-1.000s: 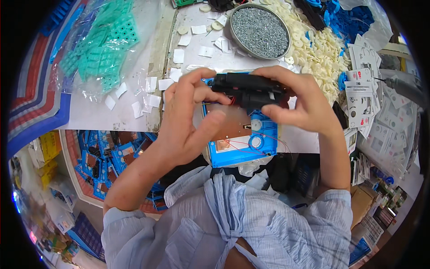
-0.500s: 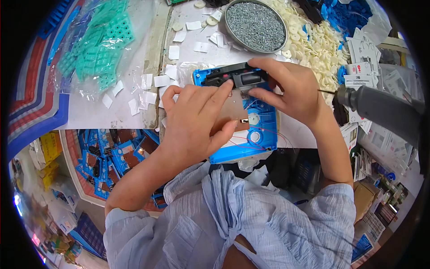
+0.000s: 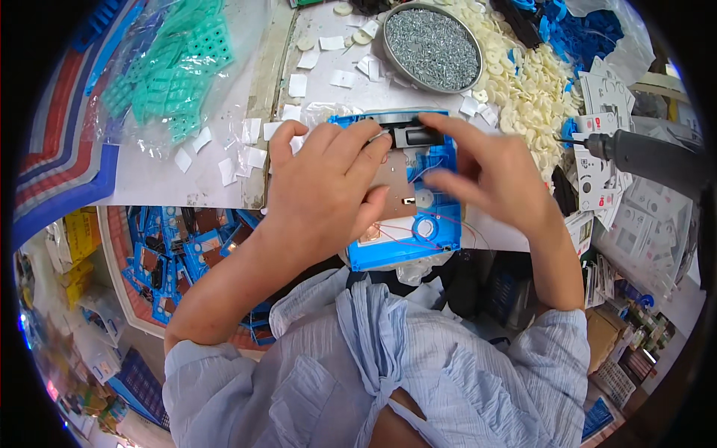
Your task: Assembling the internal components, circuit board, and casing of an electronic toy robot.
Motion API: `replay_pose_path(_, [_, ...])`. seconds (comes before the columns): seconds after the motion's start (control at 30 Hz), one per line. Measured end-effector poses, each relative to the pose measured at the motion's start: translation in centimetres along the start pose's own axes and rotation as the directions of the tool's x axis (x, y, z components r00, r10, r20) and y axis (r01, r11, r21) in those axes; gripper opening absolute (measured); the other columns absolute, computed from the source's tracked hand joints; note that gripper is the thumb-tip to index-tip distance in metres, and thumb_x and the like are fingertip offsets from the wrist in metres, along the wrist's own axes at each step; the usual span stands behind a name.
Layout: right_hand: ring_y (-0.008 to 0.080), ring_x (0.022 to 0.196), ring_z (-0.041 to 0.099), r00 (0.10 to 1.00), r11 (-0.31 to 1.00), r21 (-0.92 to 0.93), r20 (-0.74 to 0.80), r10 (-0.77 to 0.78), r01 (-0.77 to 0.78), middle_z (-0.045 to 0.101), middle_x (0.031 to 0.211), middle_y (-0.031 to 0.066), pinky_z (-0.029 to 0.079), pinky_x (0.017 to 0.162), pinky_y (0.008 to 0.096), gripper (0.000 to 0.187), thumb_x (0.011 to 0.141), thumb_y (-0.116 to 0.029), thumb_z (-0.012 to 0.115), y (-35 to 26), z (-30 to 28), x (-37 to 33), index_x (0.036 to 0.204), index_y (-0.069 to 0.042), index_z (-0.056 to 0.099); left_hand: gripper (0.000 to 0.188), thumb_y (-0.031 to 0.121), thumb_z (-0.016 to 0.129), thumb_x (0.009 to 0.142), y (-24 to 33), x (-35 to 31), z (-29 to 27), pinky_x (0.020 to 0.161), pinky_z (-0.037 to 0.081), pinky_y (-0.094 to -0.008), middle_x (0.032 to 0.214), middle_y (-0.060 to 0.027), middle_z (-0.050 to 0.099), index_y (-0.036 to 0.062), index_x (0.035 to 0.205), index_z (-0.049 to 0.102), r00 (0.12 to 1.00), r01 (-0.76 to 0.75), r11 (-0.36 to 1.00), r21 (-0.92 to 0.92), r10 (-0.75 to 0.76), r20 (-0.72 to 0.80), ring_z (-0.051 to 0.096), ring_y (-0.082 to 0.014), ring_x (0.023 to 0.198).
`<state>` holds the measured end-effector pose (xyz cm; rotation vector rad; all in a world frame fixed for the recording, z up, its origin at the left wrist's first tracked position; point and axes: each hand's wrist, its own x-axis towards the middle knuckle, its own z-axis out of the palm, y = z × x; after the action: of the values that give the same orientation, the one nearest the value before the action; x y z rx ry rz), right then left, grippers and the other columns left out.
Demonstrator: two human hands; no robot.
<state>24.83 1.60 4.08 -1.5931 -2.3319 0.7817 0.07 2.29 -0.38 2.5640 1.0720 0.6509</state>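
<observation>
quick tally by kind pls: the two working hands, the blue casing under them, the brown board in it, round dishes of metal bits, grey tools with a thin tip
Hands, left hand and right hand: 2
Blue casing: 1
Brown board: 1
Round dish: 1
Grey tool: 1
Total: 6

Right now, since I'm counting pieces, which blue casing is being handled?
The blue casing on the white table, with the left hand over it; the other blue casings lie jumbled in the basket at left.
</observation>
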Motion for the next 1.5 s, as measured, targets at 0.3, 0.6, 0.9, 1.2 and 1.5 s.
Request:
replay_pose_path(0.3, [0.0284,0.094,0.065,0.354,0.508,0.353,-0.93,0.099,0.785,0.066,0.1,0.0181,0.049,0.093,0.0412,0.037,0.095,-0.027,0.051,9.6,-16.8,-9.7,0.118,0.002,0.058,0.013,0.022,0.07,0.083,-5.3,14.9,2.0,0.07,0.048,-0.0423,0.085,-0.0065,0.07,0.01,0.088,0.072,0.97,-0.237,0.97,-0.05,0.233,-0.063,0.066,-0.0276,0.081])
replay_pose_path(0.6, [0.0301,0.093,0.068,0.725,0.753,0.478,-0.689,0.002,0.452,0.067,0.105,0.0242,0.054,0.091,0.0436,0.052,0.099,-0.016,0.057,9.1,-11.7,-4.7,0.141,0.012,0.042,0.016,0.032,0.071,0.082,-5.8,20.0,9.1,0.089,0.039,-0.0513,0.084,-0.0048,0.071,0.0173,0.087,0.075,0.935,-0.355,0.919,0.17,0.354,0.036,0.068,-0.0252,0.091])
replay_pose_path(0.9, [0.0211,0.09,0.049,0.803,0.543,0.661,-0.595,-0.042,0.518,0.054,0.098,0.0082,0.044,0.091,0.047,0.048,0.099,-0.022,0.053,3.3,-7.7,-0.7,0.143,-0.005,0.044,0.014,0.03,0.072,0.082,-4.2,18.8,5.4,0.09,0.038,-0.0498,0.084,-0.0038,0.071,0.0162,0.086,0.073,0.981,-0.112,0.981,-0.159,0.135,0.142,0.068,-0.024,0.091])
replay_pose_path(1.2, [0.01,0.069,0.048,0.78,0.163,0.778,-0.545,-0.308,0.607,0.053,0.079,-0.0027,0.046,0.076,0.0334,0.043,0.098,-0.028,0.056,-2.3,-4.0,-0.4,0.136,-0.011,0.045,0.012,0.01,0.076,0.081,0.7,4.9,-0.5,0.088,0.033,-0.0393,0.09,0.0008,0.07,0.013,0.091,0.07,0.977,-0.21,0.921,-0.327,0.185,-0.107,0.063,-0.019,0.08])
replay_pose_path(1.5, [0.009,0.06,0.047,0.798,0.205,0.788,-0.501,-0.334,0.581,0.052,0.072,-0.0045,0.045,0.062,0.0292,0.035,0.097,-0.029,0.061,-3.4,-3.1,0.1,0.125,-0.015,0.046,0.013,0.016,0.079,0.078,1.0,3.7,0.2,0.087,0.033,-0.0414,0.085,0.0016,0.068,0.0152,0.087,0.07,0.995,-0.099,0.888,-0.448,0.082,-0.057,0.061,-0.0181,0.079])
